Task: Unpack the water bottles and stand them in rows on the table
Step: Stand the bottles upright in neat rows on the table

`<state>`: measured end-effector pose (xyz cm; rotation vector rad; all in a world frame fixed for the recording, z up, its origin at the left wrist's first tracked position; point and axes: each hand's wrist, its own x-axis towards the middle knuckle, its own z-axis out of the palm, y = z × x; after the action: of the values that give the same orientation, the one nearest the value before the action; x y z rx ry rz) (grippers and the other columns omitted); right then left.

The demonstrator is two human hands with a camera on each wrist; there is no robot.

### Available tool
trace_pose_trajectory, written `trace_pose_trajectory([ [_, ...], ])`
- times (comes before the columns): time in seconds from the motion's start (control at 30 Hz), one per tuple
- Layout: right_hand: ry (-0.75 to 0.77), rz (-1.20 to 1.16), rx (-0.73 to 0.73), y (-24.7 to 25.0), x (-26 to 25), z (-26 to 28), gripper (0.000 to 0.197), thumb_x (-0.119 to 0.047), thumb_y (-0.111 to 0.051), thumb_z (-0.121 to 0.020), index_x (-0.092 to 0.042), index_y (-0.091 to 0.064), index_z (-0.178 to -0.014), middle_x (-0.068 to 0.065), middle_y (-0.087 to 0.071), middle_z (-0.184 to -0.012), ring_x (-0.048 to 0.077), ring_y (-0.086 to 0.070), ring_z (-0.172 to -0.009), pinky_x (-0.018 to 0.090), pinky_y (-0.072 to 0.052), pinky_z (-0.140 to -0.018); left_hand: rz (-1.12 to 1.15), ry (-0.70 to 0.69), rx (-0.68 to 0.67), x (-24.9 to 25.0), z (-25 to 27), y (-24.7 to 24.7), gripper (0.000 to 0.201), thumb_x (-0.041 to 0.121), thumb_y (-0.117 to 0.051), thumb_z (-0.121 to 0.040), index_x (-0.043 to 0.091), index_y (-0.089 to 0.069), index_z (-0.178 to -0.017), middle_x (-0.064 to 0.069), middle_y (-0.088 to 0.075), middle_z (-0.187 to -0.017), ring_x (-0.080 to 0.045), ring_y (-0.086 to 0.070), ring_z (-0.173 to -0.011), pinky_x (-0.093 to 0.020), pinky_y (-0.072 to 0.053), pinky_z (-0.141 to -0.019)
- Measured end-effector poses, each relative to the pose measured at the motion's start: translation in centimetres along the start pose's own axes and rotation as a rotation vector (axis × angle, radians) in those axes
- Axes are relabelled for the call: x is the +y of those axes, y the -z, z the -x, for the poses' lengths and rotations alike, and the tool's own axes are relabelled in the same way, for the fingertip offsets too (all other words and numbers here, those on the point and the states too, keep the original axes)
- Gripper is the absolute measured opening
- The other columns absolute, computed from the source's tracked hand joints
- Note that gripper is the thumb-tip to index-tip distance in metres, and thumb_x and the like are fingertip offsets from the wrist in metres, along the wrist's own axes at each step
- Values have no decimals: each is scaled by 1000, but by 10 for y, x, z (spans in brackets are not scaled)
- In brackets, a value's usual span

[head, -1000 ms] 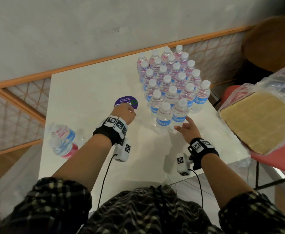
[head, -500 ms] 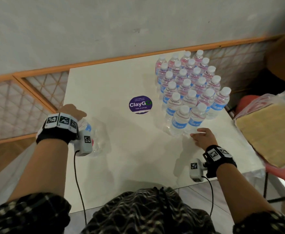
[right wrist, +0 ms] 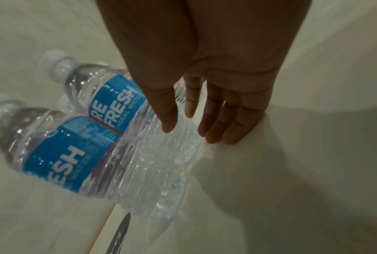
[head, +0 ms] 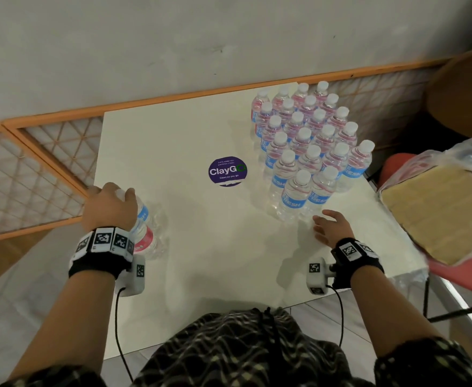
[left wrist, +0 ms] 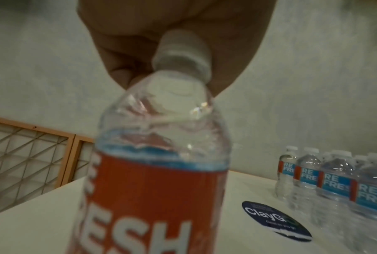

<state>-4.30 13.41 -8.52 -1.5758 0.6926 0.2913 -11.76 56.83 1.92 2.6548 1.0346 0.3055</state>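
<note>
Several water bottles [head: 307,141] with white caps stand in rows at the back right of the white table [head: 173,135]. Two more bottles [head: 144,219] stand at the table's left edge. My left hand [head: 109,208] is on top of them. In the left wrist view its fingers [left wrist: 122,56] curl round the white cap of a bottle [left wrist: 157,171] with a red and blue label. My right hand [head: 329,224] lies open on the table just in front of the nearest row. Its straight fingers [right wrist: 216,123] are beside the base of a front bottle [right wrist: 109,103].
A round purple sticker [head: 227,171] marks the table's middle. An orange lattice rail [head: 33,169] runs behind and to the left, below a grey wall. At the right, a plastic-wrapped tan slab [head: 441,213] lies on a red seat, close to the table's edge.
My left hand has swung from near the purple sticker to the two bottles at the left edge and taken hold of a cap. The right hand has stayed by the front row.
</note>
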Motion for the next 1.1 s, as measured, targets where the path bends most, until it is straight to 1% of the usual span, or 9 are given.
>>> trace_pose_trajectory([
  [0.23, -34, -187, -45, -14, -6, 18, 48, -8, -59, -90, -31, -41, -128, 8, -61, -92, 21, -59, -82, 34, -50, -74, 312, -119, 99, 1, -5, -4, 21, 21, -67, -79, 3, -72, -88, -20, -60, -92, -36, -57, -84, -33, -42, -73],
  [0.33, -65, -169, -45, -18, -5, 21, 59, -7, -61, -89, -27, -35, -137, 13, -60, -105, 24, -59, -91, 32, -51, -70, 389, -173, 63, 15, -4, -5, 16, 14, -70, -75, 2, -72, -85, -14, -53, -83, -26, -51, -75, -24, -33, -70],
  [0.43, -90, -129, -59, -20, -5, 24, 62, -5, -62, -88, -23, -32, -139, 14, -58, -110, 24, -59, -88, 32, -50, -69, 424, -243, 22, 31, -2, -10, 14, 11, -72, -74, 2, -73, -83, -7, -49, -81, -27, -53, -75, -25, -36, -72],
  [0.6, -140, -39, -116, -16, -9, 28, 45, -3, -63, -87, -13, -45, -127, 14, -59, -102, 24, -58, -81, 36, -49, -72, 533, -387, -97, 68, 19, -28, 12, 8, -73, -72, 1, -72, -82, -7, -49, -84, -23, -54, -74, -24, -39, -73],
  [0.7, -156, 128, -248, -20, -13, 35, 31, -5, -66, -85, -11, -53, -112, 7, -62, -88, 19, -58, -77, 37, -51, -77, 584, -498, -168, 88, 36, -41, 12, 11, -72, -72, 2, -70, -80, -6, -49, -86, -24, -56, -76, -27, -43, -74],
  [0.8, -138, 277, -377, -32, -19, 47, 31, -8, -69, -82, -14, -55, -110, 5, -63, -91, 19, -59, -82, 36, -52, -78, 595, -640, -184, 101, 52, -51, 13, 14, -74, -73, 4, -70, -81, 1, -47, -87, -18, -54, -73, -23, -42, -72],
  [0.9, -110, 385, -488, -49, -23, 59, 35, -10, -69, -82, -19, -56, -113, 5, -63, -96, 18, -60, -87, 35, -54, -79, 598, -833, -223, 109, 73, -62, 25, 32, -66, -75, 8, -69, -82, 8, -44, -89, -13, -50, -68, -18, -41, -68],
  [1.0, -125, 306, -570, -66, -22, 69, 36, -17, -63, -89, -21, -50, -123, 8, -63, -99, 24, -62, -92, 39, -55, -79, 524, -1005, -278, 115, 93, -74, 30, 39, -61, -78, 12, -69, -87, 8, -44, -95, -15, -55, -68, -23, -48, -63],
  [1.1, -180, 154, -590, -76, -22, 73, 38, -33, -53, -94, -21, -45, -129, 16, -59, -111, 31, -64, -93, 41, -57, -73, 496, -1153, -390, 116, 107, -85, 31, 37, -62, -81, 12, -68, -98, -4, -51, -99, -7, -50, -64, -23, -51, -60],
])
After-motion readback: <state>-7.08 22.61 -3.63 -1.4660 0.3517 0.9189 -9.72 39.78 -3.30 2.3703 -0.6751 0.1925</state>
